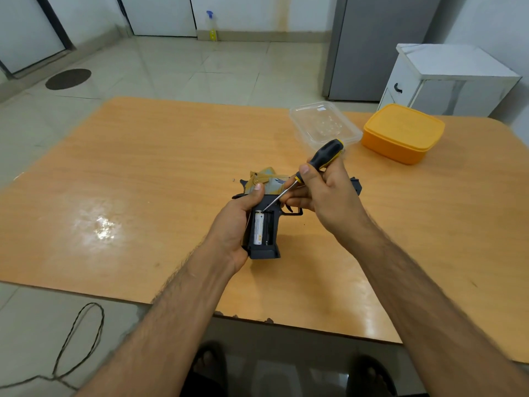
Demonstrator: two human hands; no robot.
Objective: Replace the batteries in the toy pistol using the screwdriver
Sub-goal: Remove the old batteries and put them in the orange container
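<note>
Near the centre of the frame, above the wooden table (pixel 143 173), the left hand (pixel 232 227) is gripping the toy pistol (pixel 264 224) by its dark handle, thumb lying along the tan upper body, with the open battery bay facing the camera. One white battery (pixel 259 229) is sitting in the left slot of the bay — the slot beside it is looking dark, and I cannot tell what it is holding. Just right of centre, the right hand (pixel 323 193) is curling its fingers and thumb round the black-and-yellow handle of the screwdriver (pixel 312 170), whose thin shaft is slanting down and left so that the tip is touching the top end of the battery. A tiny pale speck, perhaps a screw (pixel 234 180), is lying on the table just left of the pistol. Toward the upper right of the frame a clear plastic container (pixel 323 124) and a closed yellow box (pixel 403 133) are standing side by side on the table — well apart from the hands. A spray bottle (pixel 211 25) is standing against the far wall at the top.
</note>
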